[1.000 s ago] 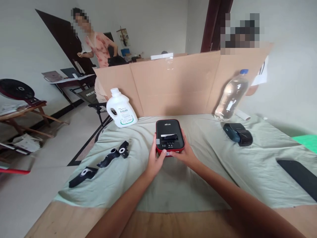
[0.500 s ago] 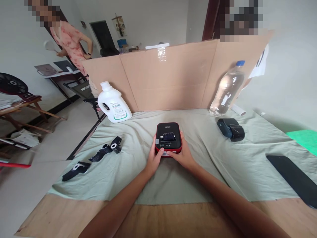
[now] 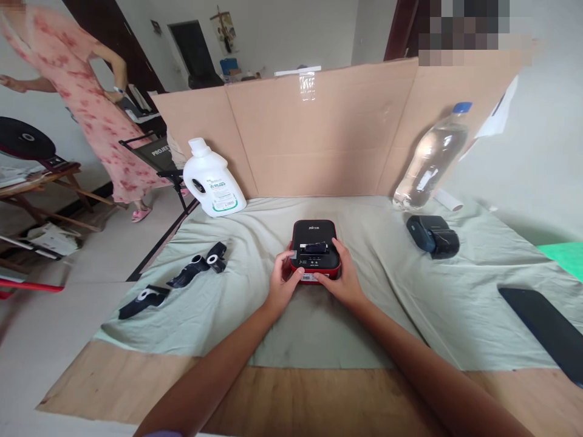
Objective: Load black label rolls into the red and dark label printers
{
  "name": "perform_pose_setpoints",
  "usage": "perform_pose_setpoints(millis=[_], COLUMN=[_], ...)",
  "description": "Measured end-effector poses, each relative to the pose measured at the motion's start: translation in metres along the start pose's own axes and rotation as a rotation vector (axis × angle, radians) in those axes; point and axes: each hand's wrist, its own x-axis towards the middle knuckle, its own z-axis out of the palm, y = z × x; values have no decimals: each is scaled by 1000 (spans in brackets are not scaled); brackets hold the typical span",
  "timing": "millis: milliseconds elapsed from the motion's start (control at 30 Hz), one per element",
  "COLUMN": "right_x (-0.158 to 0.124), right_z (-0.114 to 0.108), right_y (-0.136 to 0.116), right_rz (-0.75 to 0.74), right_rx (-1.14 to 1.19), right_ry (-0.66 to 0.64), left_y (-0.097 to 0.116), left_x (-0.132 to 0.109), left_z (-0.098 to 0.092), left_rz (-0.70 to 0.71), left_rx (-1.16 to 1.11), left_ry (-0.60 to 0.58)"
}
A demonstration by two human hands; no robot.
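Observation:
A black-and-red portable label printer (image 3: 314, 233) rests on the green cloth in the middle of the table. A short dark strip (image 3: 316, 247) sticks out of the slot in its top. My left hand (image 3: 283, 276) grips the left side, its fingers curled at the upper edge and the thumb on the front. On the other side my right hand (image 3: 346, 276) grips the printer, with the forefinger at the top edge and the thumb on the front. The undersides of the fingers are partly hidden.
Several black strips wound on white cores (image 3: 191, 270) lie at the left. A white jug (image 3: 216, 185) and a water bottle (image 3: 430, 161) stand before the cardboard screen (image 3: 314, 145). At right are a dark device (image 3: 432, 235) and a black phone-like slab (image 3: 542, 325). A person in a pink dress (image 3: 86, 91) stands beyond.
My fingers have shifted up onto the printer's upper side edges. The printer stays on the cloth. The person in pink has moved and shows larger at the left, and the view has turned slightly.

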Motion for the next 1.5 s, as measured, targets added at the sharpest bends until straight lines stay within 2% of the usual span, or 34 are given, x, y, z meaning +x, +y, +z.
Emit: perform_pose_setpoints(millis=[267, 500, 567, 667, 767, 833, 967, 1133, 1233, 1333, 1500], right_x=[7, 7, 6, 4, 1, -1, -1, 13, 38, 75, 127], right_z=[-6, -7, -7, -6, -4, -2, -6, -31, -43, -40, -11], right_y=[-6, -7, -8, -7, -2, 2, 8, 0, -13, -26, -45], right_rz=[-8, 3, 0, -20, -45, -52, -71, -224, -147, 26, 92], right_rx=[-29, -41, -48, -61, -77, -83, -88, -51, -9, -168, -615], right_ry=[-6, -19, -18, -8, -11, -15, -40, -100, -120, -265, -756], left_y=[-9, -14, -12, -7, -3, -2, -3, -3, -4, -5, -4], left_x=[6, 18, 17, 12, 8, 8, 8, 7, 8, 8, 7], left_z=[-9, -17, -18, -17, -13, -11, -11, -11, -11, -11, -12], left_rz=[19, 138, 210, 393, 562, 614, 613, 608, 599, 571, 549], left_rx=[64, 94, 194, 447, 638, 702, 747, 696, 666, 670, 670], left_ry=[-41, -132, -113, -72, -119, -140, -122, -116, -118, -121, -129])
